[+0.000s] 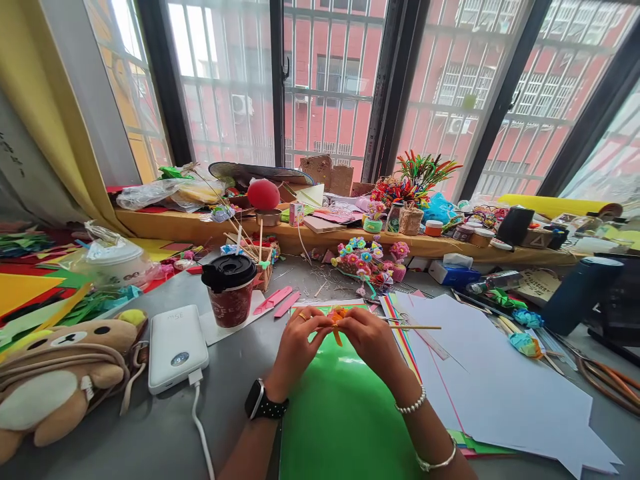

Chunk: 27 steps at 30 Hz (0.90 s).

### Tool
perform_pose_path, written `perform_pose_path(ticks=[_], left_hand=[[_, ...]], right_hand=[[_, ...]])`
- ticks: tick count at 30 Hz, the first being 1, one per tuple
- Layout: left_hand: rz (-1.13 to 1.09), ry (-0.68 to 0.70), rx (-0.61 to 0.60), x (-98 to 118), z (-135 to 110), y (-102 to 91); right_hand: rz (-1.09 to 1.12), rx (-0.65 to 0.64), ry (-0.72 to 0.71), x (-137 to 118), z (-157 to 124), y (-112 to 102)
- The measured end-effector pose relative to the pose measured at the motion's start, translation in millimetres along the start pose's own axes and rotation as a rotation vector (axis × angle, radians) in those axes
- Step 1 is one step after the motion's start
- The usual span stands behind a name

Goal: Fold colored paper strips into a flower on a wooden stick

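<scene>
My left hand (300,337) and my right hand (374,339) meet over a glossy green sheet (345,413). Between their fingertips they pinch a small orange paper piece (338,315), from which a narrow strip hangs down. Its exact shape is partly covered by the fingers. Out past my right hand juts a thin wooden stick (417,327); whether the hand grips it or it lies behind, I cannot tell. Pink paper strips (274,300) lie beyond my left hand. To the right, large white sheets (495,373) are stacked over coloured ones.
A lidded coffee cup (230,300) and a white power bank (179,347) with a cable stand at left, beside a plush bear (65,380). Several small paper flowers (367,260) sit behind the hands. Scissors (613,380) and a dark bottle (580,293) are at right.
</scene>
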<state>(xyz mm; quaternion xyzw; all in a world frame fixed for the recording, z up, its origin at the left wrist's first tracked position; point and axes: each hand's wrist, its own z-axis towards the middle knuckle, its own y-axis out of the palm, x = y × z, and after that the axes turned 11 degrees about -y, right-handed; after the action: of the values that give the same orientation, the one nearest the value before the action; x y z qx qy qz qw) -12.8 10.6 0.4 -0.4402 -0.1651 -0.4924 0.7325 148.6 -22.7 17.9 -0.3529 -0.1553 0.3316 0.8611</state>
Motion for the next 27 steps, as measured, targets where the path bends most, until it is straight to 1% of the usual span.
perform_pose_path(ticks=[4,6,8,13,16,18,22,27], left_hand=[[-0.15,-0.105,-0.125,1,2,-2.6],[-0.165,-0.123,-0.142,0,2,-3.5],[-0.127,-0.107,-0.113,-1,2,-3.8],[0.023,-0.018,-0.029,-5,1,-2.6],[0.097,0.026,0.035,-4,0,-2.1],[0.144,0.063,0.074,-1,-1,-1.5],[0.214,0.161,0.116,4,-2,1.0],[0.271,0.242,0.15,5,-4,4.7]], right_hand=[[-0.034,-0.028,-0.036,-1,0,1],[-0.038,-0.042,-0.048,-1,0,2],[-0.02,-0.038,-0.036,-1,0,3],[0.123,-0.018,0.064,-2,1,1],[0.203,-0.029,0.104,-2,1,-1],[0.264,-0.027,0.159,-1,2,-2],[0.366,-0.004,0.308,3,2,-2],[0.475,-0.009,0.365,9,0,1]])
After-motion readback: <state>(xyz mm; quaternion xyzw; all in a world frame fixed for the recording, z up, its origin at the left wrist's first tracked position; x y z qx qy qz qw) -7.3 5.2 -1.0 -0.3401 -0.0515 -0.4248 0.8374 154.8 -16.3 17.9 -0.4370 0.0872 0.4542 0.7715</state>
